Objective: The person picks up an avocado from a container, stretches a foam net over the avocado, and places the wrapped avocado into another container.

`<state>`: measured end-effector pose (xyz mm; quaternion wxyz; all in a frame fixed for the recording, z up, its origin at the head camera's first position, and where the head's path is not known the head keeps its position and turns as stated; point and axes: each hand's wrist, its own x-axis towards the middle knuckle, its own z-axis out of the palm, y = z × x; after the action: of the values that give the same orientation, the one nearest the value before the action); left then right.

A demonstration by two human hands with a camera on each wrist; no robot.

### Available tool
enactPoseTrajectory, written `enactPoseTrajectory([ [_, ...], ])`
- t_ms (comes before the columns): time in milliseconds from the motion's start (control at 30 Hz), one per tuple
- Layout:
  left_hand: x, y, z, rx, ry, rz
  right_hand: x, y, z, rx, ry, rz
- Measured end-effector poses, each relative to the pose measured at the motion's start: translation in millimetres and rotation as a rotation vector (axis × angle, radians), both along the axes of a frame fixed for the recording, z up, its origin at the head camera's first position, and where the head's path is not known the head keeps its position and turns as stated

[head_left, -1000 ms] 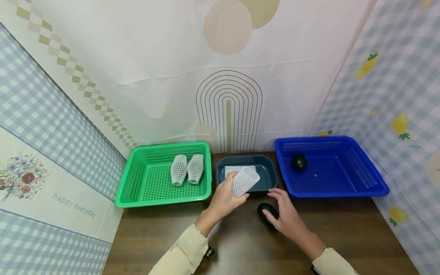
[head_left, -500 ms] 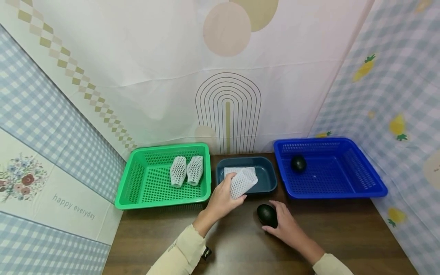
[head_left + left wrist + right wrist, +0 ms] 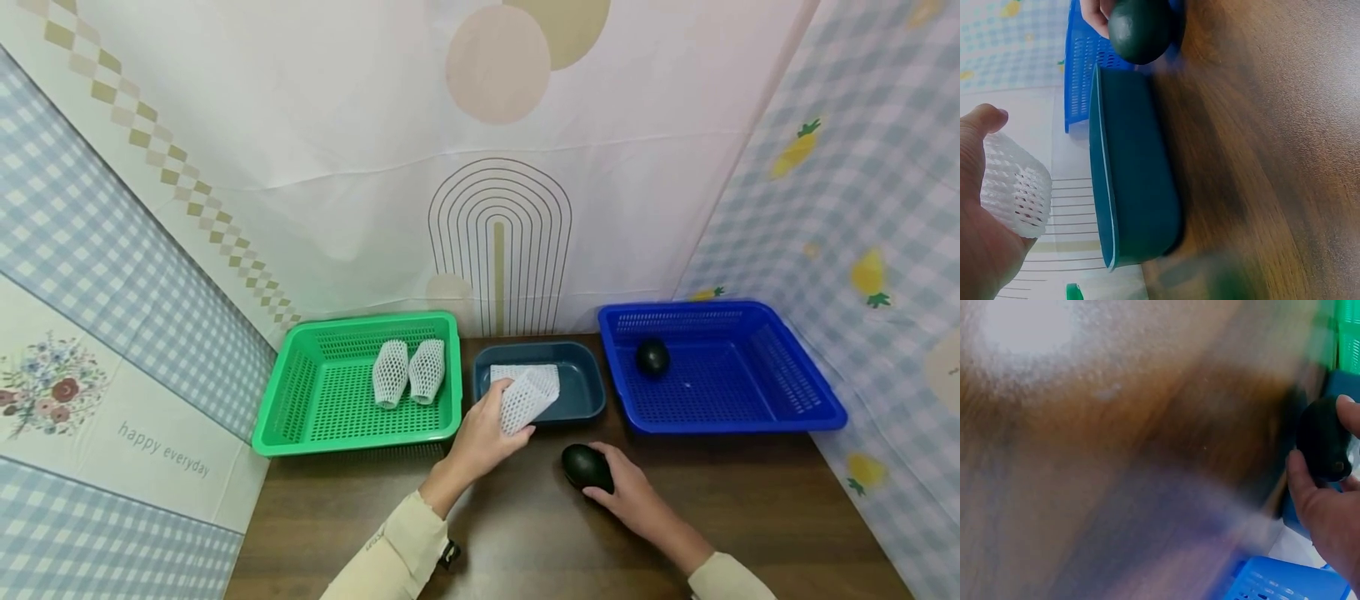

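Observation:
My left hand (image 3: 480, 437) grips a white foam fruit net (image 3: 527, 402), held above the near edge of the small dark teal tray (image 3: 585, 392). In the left wrist view the net (image 3: 1019, 187) sits between thumb and palm, its end puffed out. To the right, my right hand (image 3: 628, 492) holds a dark green avocado (image 3: 587, 467) between thumb and fingers, in front of the tray. The right wrist view shows the avocado (image 3: 1322, 440) with its stem end towards the hand. More flat white netting (image 3: 504, 371) lies in the tray, partly covered by the held net.
A green basket (image 3: 300, 446) at the left has two net-wrapped fruits (image 3: 408, 372) lying in it. In the blue basket (image 3: 738, 429) at the right rests another bare avocado (image 3: 652, 357). Fabric-covered walls stand behind and on both sides of the brown wooden table (image 3: 517, 533).
My right hand has closed its fingers round the avocado, which now appears raised and turned a little. My left hand with the foam net has stayed nearly still, the net tipping slightly.

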<state>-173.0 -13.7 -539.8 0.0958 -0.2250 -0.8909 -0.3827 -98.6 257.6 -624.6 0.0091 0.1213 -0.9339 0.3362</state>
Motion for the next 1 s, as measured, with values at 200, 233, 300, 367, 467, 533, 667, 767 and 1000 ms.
enactPoseTrajectory([
  [200, 0.5, -0.3, -0.5, 0.006, -0.01, 0.002, -3.5, 4.3, 14.3, -0.003, 0.154, 0.064],
  [233, 0.5, -0.3, -0.4, 0.005, -0.008, 0.003, -4.5, 4.9, 18.4, -0.005, 0.179, 0.071],
  [300, 0.3, -0.2, -0.3, 0.003, -0.005, 0.003, -6.8, 6.3, 27.6, 0.004, 0.217, 0.079],
  [367, 0.1, 0.1, 0.1, 0.002, -0.004, 0.004, -9.9, 8.4, 37.7, 0.01, 0.234, 0.082],
  [467, 0.2, 0.6, 1.6, 0.0, 0.0, 0.006, -15.2, 12.4, 53.6, 0.021, 0.259, 0.081],
  [533, 0.3, 1.0, 2.8, 0.001, 0.002, 0.005, -18.5, 15.9, 64.1, 0.01, 0.272, 0.078],
  [667, 0.3, 1.9, 4.7, -0.001, -0.002, 0.001, -23.2, 22.1, 83.7, -0.012, 0.281, 0.067],
  [767, 0.5, 2.5, 5.5, -0.007, -0.008, 0.0, -26.6, 25.0, 97.1, -0.026, 0.273, 0.056],
  [1000, 0.4, 2.8, 5.6, -0.039, -0.003, -0.015, -32.5, 25.0, 120.6, -0.054, 0.277, 0.033],
])
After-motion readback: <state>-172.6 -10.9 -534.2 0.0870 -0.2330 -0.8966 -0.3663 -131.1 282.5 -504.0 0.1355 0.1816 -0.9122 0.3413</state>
